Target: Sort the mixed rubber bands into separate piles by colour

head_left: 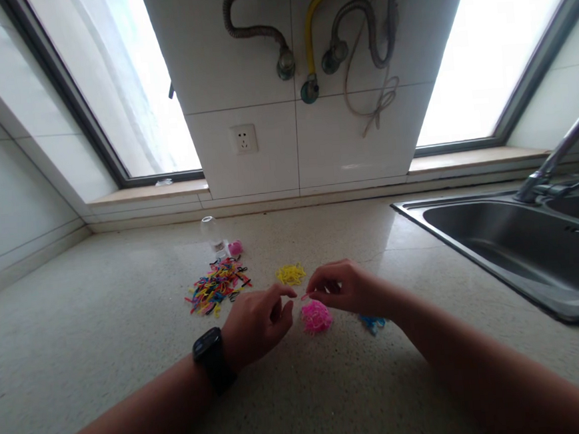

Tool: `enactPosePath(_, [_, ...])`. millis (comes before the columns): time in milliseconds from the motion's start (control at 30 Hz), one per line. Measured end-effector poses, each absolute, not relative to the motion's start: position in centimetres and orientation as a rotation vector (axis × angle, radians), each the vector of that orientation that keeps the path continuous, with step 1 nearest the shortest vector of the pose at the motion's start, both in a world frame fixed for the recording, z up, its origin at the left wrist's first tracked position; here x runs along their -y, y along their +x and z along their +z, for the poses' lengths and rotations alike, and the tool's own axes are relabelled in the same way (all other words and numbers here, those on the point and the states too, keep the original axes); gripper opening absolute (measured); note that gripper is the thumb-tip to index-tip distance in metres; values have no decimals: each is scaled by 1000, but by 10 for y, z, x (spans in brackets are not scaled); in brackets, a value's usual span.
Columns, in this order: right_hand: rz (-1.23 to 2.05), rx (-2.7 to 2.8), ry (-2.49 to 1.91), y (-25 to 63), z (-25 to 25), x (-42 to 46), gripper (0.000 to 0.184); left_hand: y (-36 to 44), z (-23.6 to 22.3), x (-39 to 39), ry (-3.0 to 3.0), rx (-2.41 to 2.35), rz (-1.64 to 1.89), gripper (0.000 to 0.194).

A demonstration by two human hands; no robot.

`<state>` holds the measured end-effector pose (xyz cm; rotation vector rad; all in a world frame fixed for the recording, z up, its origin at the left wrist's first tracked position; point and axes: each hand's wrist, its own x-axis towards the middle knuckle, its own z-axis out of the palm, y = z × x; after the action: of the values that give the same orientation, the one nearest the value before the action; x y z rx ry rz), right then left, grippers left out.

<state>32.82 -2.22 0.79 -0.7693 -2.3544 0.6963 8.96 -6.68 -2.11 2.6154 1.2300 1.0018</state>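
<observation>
Head view: pinching a small thin pink elastic band (304,297) between thumb and index fingertips of the bare right hand (343,285), loose end pointing left into the gap between both hands. Held just above the upper edge of a small round heap of bright pink elastic bands (317,317) on the counter; cannot tell whether touching it. Remaining right fingers curled in toward the palm.

Opposite, the bare left hand (258,323), open at the fingertips, thumb and index parted and aimed at the pinched band, other fingers bent; cannot tell whether touching the counter. Around the left wrist, a black smartwatch with a dark strap (208,347).

Just beyond the fingertips, a low flat heap of yellow elastic bands (291,274). Under the right wrist in view, partly hidden, a small scatter of blue elastic bands (372,323). Left of the left hand, a wider loose heap of mixed red, yellow, blue and black elastic bands (218,285). Just behind that, a transparent plastic container with a rounded end (213,236), and close beside it a small rounded pink object (235,248), material unclear.

Beneath everything, a pale speckled stone counter (124,283). At the right, a stainless-steel sink (516,239) with a chrome tap (559,149). Behind, on white wall tiles, a square white socket (244,139), a yellow hose (310,25) between grey corrugated hoses (255,31), and bright dark-framed windows (124,89) either side.
</observation>
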Motion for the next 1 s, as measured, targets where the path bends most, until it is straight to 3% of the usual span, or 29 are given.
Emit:
enactPosePath(633, [878,2365,-790,331,7,19,20,88,-20,68,2650,-1195,1015,15])
enactPosePath(1000, [450,2686,-785,335,11,14,16,88,-19,69,2662,-1188,996,15])
